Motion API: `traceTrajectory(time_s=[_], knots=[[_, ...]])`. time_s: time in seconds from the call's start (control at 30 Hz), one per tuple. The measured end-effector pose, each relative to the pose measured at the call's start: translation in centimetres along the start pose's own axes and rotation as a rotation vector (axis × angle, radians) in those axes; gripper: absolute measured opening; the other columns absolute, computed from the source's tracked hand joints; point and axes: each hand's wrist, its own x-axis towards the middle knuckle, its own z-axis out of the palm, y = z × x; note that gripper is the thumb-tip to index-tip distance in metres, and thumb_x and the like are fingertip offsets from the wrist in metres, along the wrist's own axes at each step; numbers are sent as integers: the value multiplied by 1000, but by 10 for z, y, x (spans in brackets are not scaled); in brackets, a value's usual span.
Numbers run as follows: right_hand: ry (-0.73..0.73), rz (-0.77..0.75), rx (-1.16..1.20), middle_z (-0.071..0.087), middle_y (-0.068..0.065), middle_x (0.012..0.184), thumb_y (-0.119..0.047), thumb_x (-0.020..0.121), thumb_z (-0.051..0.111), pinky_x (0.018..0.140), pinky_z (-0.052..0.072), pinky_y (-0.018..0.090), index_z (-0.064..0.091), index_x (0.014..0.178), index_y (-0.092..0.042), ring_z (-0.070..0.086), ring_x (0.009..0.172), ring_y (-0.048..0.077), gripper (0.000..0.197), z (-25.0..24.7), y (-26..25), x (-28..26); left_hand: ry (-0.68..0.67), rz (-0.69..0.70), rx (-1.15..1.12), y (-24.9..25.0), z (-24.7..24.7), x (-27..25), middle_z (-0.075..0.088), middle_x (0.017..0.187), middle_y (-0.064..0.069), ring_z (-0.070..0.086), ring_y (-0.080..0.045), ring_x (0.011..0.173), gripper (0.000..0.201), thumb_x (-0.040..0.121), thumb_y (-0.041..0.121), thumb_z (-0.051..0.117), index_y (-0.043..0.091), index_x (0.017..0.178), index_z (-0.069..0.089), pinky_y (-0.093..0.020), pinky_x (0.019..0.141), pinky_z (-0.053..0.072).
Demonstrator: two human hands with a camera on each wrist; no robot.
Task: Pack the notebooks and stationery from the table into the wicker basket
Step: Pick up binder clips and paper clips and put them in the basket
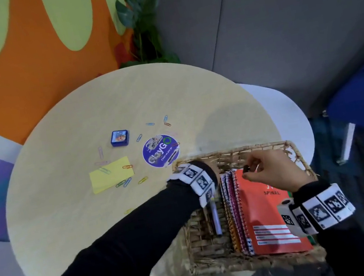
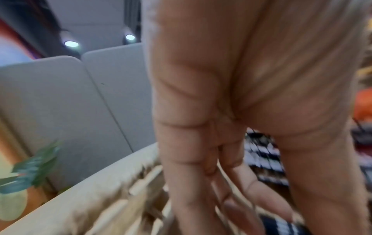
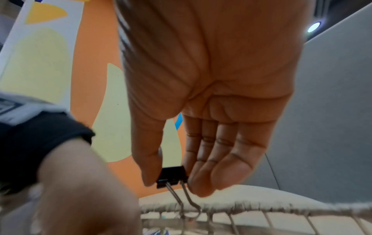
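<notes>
The wicker basket [image 1: 221, 263] stands at the table's near right edge. In it, an orange spiral notebook [image 1: 268, 215] lies over several other notebooks standing edgewise, and a pen [image 1: 215, 219] lies along the left side. My right hand [image 1: 245, 171] hovers over the basket's far half and pinches a black binder clip [image 3: 172, 175] between thumb and fingertips. My left hand [image 2: 241, 211] reaches into the basket's far left corner with its fingers straight and pointing down, holding nothing that I can see. The wristband mostly hides that hand in the head view.
On the round table [image 1: 69, 217] lie a yellow sticky-note pad [image 1: 111, 177], a small blue box [image 1: 119, 138], several coloured paper clips [image 1: 127, 182] and a round printed sticker [image 1: 161, 151]. A plant [image 1: 145, 23] stands behind the table, with a white seat [image 1: 291, 107] to the right.
</notes>
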Motion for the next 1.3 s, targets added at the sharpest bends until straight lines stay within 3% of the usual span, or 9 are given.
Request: traceTrajectory(time_s=[0.03,0.07,0.1,0.2,0.37,0.7,0.9,1.07,1.3], knots=[[-19,-11,-14,69,-2,75,-26,71,76,63,49,30,67,80,-15,62,69,16,17,5,-2,0,24,3,-30,-3,-4,-3,53,77,-19,40,-20,86,28,99,4,44,-12,80,57,-43,108,28],[-45,-32,-30,68,-2,76,-28,72,75,63,50,30,66,81,-15,62,71,16,18,11,-8,0,91,10,-48,-7,-10,-11,47,68,-12,45,-22,80,27,98,2,45,-10,77,56,-20,44,15],[-81,-52,-51,66,-4,77,-29,73,74,60,48,27,65,81,-15,61,72,16,19,18,-15,1,154,-32,-78,-16,-17,-20,51,69,-11,52,-23,74,21,97,5,49,-9,86,61,-21,60,48],[-215,-92,-132,61,-1,75,-32,75,71,54,37,24,59,78,-20,54,70,17,17,43,-44,14,365,21,-225,-53,-21,-47,70,95,-13,67,-25,92,19,91,16,58,2,99,69,-32,75,53],[-368,-114,-288,58,8,80,-36,80,66,67,40,27,63,84,-12,57,79,24,25,87,-86,45,607,-57,-540,-125,14,-86,63,80,3,58,-14,78,6,87,20,66,19,81,65,-21,70,41],[-393,-44,-443,61,16,121,-26,82,66,91,50,37,56,117,-4,60,113,33,43,119,-99,53,548,-360,-679,-196,117,-93,64,79,3,58,-13,77,11,86,16,63,23,79,60,-18,71,38],[-346,-49,-403,69,7,101,-36,78,68,60,39,26,64,88,-16,63,96,25,22,71,-109,60,661,-394,-676,-235,109,-75,71,89,-5,64,-21,84,8,87,12,61,16,88,68,-27,76,49],[-116,-162,-52,69,4,74,-21,80,63,68,48,32,66,76,-12,62,75,26,10,47,-169,91,730,-328,-563,-286,73,-44,68,99,-12,63,-28,95,14,86,5,61,8,96,71,-31,81,47],[-249,-185,-50,71,10,93,-9,86,53,73,48,27,68,87,-7,62,85,25,16,118,-235,156,624,-199,-371,-323,43,3,62,106,-14,54,-30,103,18,86,3,55,8,101,64,-40,82,49]])
